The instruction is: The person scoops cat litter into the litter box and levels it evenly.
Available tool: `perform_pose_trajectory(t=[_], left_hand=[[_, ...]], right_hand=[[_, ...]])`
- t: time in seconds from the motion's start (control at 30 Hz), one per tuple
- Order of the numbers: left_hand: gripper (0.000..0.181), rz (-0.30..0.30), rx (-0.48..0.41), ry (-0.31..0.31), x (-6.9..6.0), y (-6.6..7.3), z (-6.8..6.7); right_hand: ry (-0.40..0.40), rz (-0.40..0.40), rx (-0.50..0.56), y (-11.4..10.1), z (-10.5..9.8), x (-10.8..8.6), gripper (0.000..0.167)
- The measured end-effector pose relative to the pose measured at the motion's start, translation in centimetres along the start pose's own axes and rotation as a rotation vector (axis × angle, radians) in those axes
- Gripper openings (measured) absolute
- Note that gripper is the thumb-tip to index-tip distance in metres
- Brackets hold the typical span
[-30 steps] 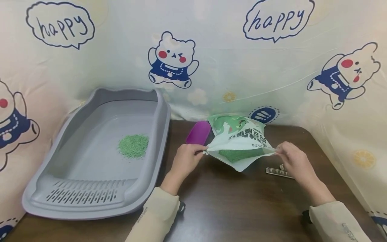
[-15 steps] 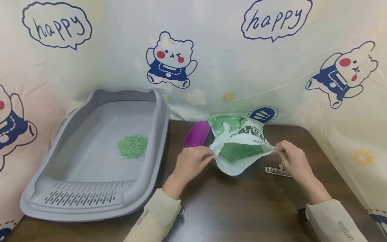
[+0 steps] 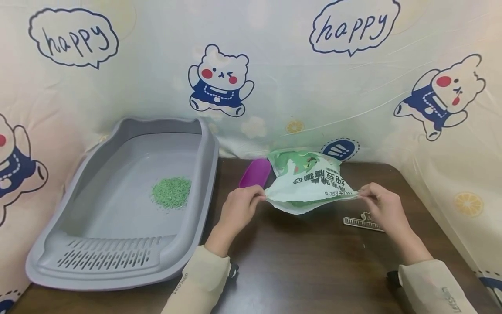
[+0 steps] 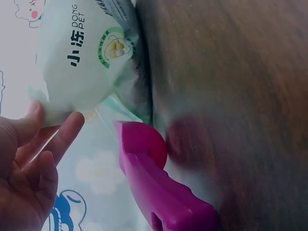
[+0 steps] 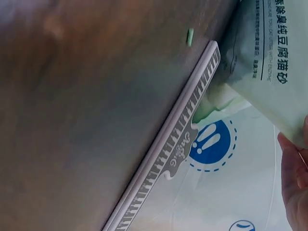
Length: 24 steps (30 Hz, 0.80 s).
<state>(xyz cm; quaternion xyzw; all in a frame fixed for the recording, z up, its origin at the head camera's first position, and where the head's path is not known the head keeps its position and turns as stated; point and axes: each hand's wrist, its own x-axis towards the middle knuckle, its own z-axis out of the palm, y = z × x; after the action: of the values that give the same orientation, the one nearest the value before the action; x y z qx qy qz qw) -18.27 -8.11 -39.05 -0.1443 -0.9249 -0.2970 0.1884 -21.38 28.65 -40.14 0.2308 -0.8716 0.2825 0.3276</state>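
A white and green bag of cat litter (image 3: 307, 181) lies on the table, its mouth toward me and drawn nearly flat. Green pellets show only as a thin strip inside the mouth. My left hand (image 3: 238, 211) pinches the left corner of the mouth between thumb and fingers. At the opposite corner, my right hand (image 3: 386, 209) pinches the edge the same way. A purple scoop (image 3: 256, 173) lies beside the bag, behind my left hand; its handle (image 4: 168, 197) shows in the left wrist view. The piano-patterned clip (image 5: 168, 144) lies on the table near my right hand.
To the left stands a large grey litter box (image 3: 209, 174) with a slotted front step. A small heap of green pellets (image 3: 171, 192) lies in it. One loose pellet (image 5: 190, 37) is on the table (image 3: 306, 266). Printed cloth (image 3: 282, 78) hangs behind and at the sides.
The bag's mouth opened wide half a second ago, with pellets in plain view, and is now pulled nearly flat. My left hand moved inward, then back out to the left.
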Motion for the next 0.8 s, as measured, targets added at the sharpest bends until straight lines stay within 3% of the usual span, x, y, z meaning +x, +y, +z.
perform_pose_trajectory(t=[0.33,0.5,0.8], left_hand=[[0.007,-0.104,-0.034,0.018,0.8,0.3,0.3],[0.008,-0.146,-0.068,0.019,1.2,0.3,0.3],[0.011,-0.245,-0.140,-0.047,2.5,-0.2,0.5]], right_hand=[[-0.006,0.007,0.103,1.4,-0.1,0.1,0.026],[-0.070,0.106,0.149,1.6,-0.2,0.5,0.024],[-0.195,0.257,0.257,2.4,-0.3,1.7,0.013]])
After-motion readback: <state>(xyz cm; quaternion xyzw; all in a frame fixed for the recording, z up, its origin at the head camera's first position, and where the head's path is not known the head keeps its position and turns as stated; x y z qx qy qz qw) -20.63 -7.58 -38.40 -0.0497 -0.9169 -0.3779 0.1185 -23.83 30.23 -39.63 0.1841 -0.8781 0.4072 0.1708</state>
